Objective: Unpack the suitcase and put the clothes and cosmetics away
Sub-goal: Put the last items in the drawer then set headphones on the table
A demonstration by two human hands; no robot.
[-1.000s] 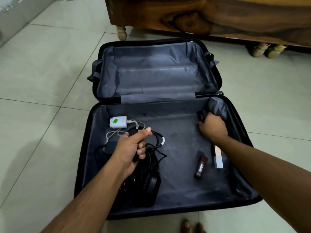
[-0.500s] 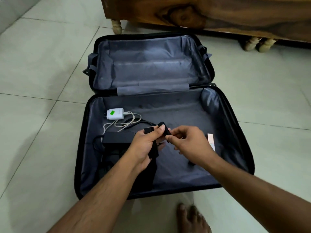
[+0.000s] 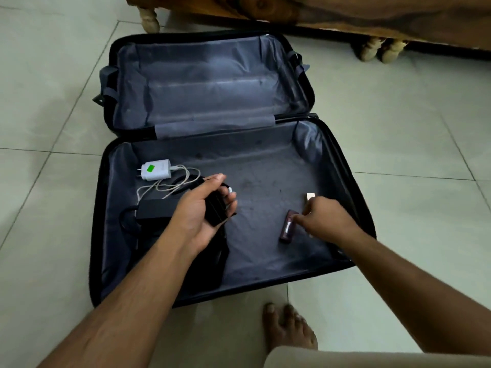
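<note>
Two hands in my head view. Left hand curls around a black object at frame centre. Right hand pinches the dark red lipstick, centre-right, inside the open suitcase; white charger upper left.

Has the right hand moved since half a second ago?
Yes. The right hand left the left hand and went right and down to the dark red lipstick on the suitcase floor.
</note>
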